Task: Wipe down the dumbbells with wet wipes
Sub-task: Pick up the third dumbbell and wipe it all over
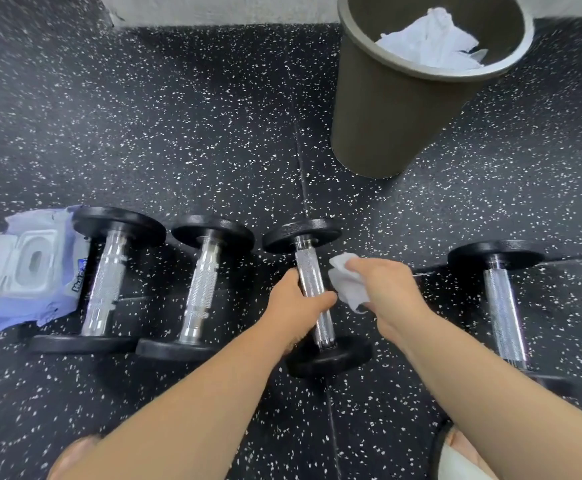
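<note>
Several black dumbbells with chrome knurled handles lie in a row on the speckled floor. My left hand (296, 306) grips the handle of the third dumbbell (308, 268), whose near plate (331, 358) looks slightly raised. My right hand (386, 289) holds a crumpled white wet wipe (346, 282) just right of that handle, close to it. The first dumbbell (106, 282) and second dumbbell (203, 285) lie to the left; a fourth dumbbell (504, 306) lies to the right.
A pack of wet wipes (30, 271) with its lid flipped open lies at the far left, against the first dumbbell. A dark bin (386, 116) holding used white wipes (431, 39) stands behind the row. A pale wall base (213, 10) runs along the back.
</note>
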A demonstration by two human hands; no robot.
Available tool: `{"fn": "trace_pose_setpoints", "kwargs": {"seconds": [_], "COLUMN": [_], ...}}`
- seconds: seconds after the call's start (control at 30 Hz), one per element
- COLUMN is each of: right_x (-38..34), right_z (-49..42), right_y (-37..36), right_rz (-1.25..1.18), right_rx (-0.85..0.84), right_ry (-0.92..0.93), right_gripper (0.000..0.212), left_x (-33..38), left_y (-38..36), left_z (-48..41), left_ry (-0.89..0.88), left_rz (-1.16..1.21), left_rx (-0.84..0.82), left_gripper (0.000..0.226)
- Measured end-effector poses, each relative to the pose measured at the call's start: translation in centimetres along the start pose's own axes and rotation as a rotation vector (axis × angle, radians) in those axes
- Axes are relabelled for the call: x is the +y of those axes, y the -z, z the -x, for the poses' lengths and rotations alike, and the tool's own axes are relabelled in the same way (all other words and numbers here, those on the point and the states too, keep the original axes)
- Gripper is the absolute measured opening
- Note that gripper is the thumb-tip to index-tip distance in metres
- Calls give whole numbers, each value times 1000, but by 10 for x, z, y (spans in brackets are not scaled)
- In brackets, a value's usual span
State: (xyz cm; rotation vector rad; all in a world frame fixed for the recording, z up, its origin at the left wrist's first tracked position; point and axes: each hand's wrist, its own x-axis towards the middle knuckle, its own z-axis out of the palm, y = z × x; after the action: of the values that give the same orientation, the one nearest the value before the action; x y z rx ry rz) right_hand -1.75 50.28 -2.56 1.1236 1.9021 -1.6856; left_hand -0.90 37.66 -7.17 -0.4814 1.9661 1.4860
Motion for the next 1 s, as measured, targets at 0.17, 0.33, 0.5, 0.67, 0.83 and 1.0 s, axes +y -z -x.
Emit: {"fn": "trace_pose_setpoints", "kwargs": {"seconds": [0.17,0.33,0.5,0.67,0.83,1.0], "right_x": [16,21,29,29,28,18], "right_z": [-16,-26,-30,-26,-22,-8], "right_y": [-16,-23,-27,-33,-23,-3], "right_rz": [348,412,410,451,342,263], "right_rx": [-152,-63,-49,-29,-161,-232], "right_ry": [104,137,161,189,145,94], "right_gripper": [26,40,29,39,26,27], "left_x": [2,5,2,1,8,24], "left_y": [-3,-11,-4,4,5,3], "left_z": [0,4,3,5,5,11], "left_ry": [-24,-21,-36,-30,16,-7], "left_rz": [-54,-156,-186,-168,-255,-496], "left_rx": [-82,-143,-163,-178,-141,-89], "left_gripper": [64,81,74,73,64,52]}}
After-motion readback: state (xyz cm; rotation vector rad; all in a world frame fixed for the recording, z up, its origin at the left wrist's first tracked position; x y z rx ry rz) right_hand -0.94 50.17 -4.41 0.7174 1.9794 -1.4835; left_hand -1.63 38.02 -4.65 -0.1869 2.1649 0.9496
